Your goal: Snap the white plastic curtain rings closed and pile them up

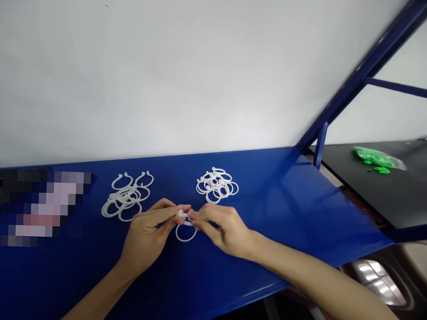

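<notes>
- Nearest the camera: left forearm [99, 289], slanting up and rightward from the bottom edge; right forearm [310, 277], longer in view, slanting up and leftward from the lower right corner.
- Held between both hands, above the near-middle part of the blue table [268, 194]: white ring [185, 241], knobbed end [180, 214] at the fingertips and toward the wall [188, 75], loop bulging toward the near table edge. Nearly round outline, so no clear long axis. Second white band just inside the loop, partly hidden by fingers; cannot tell whether part of the same piece.
- Left hand [144, 237]: pinching the knobbed end between thumb and fingers, back of hand up and outward, fingertips pointing right and away.
- Right hand [228, 230]: thumb and fingers pinched together on the ring's other side, fingertips pointing left, wrist low and to the right. Fingertips of both hands nearly meeting.
- Beyond and left of left hand: left pile of rings [130, 206], overlapping; two at its far side with gaps facing the wall.
- Beyond the hands, slightly right: right pile of rings [214, 203], more compact, knobs mostly at its left and far sides.
- Far right: blue frame [356, 74]; black table [373, 193] with green bag [376, 157] on top.
- Far left: pixelated patch [54, 201], contents unreadable.
</notes>
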Motion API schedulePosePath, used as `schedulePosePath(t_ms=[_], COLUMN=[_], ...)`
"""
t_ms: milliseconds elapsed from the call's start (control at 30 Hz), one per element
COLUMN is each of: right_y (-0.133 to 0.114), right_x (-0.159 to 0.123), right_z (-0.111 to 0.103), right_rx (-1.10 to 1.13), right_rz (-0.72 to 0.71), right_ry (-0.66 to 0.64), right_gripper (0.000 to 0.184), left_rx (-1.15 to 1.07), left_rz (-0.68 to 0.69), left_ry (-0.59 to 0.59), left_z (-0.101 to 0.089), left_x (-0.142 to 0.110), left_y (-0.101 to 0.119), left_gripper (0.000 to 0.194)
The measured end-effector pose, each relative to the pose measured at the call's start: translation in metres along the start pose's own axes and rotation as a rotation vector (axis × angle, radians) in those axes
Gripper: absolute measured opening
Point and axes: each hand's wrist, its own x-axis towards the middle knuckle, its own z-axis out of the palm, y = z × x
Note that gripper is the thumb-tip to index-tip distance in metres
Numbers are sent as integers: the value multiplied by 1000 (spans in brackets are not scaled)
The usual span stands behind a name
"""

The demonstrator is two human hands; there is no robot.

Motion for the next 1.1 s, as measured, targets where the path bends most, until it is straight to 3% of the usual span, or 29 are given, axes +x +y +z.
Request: schedulePosePath(t_ms=[733, 867, 1000, 1100], right_y=[10, 12, 14, 16], right_x=[-2, 0, 3, 4], right_z=[-2, 2, 3, 2], right_rx=[-241, -227, -161, -157], right_rz=[-66, -50, -23, -25], right_ry=[-189, -85, 92, 112], right_gripper=[29, 25, 19, 18], left_rx=[-42, -30, -24, -15], left_rz=[37, -30, -194, -238], left_ry=[-105, -123, -18, 17], left_z=[5, 5, 3, 2], left_x=[-1, 4, 9, 9], left_y=[-5, -1, 1, -1], left_gripper=[26, 32, 46, 38])
